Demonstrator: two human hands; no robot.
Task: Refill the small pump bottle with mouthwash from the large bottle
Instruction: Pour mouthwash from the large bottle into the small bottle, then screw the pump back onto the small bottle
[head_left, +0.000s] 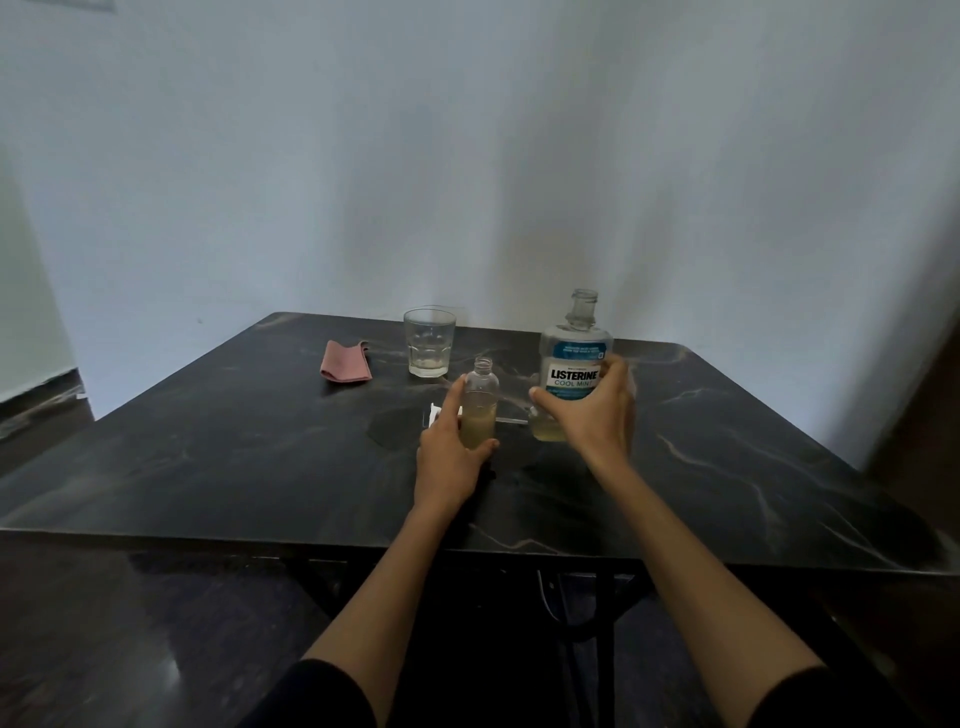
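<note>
Gripping small bottle (479, 402): left hand (451, 452) | gripping large bottle (574, 364): right hand (597, 415) | behind: glass (429, 342), pink cloth (346, 360)

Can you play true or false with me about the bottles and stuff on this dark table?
1. The left hand holds the small bottle. True.
2. The small bottle has its pump top on. False: its neck is open, with no top on it.
3. The right hand grips the large bottle. True.
4. The large bottle lies on its side. False: it stands upright.
5. The glass is full to the brim. False: it looks nearly empty.
6. A pink cloth lies left of the glass. True.
</note>
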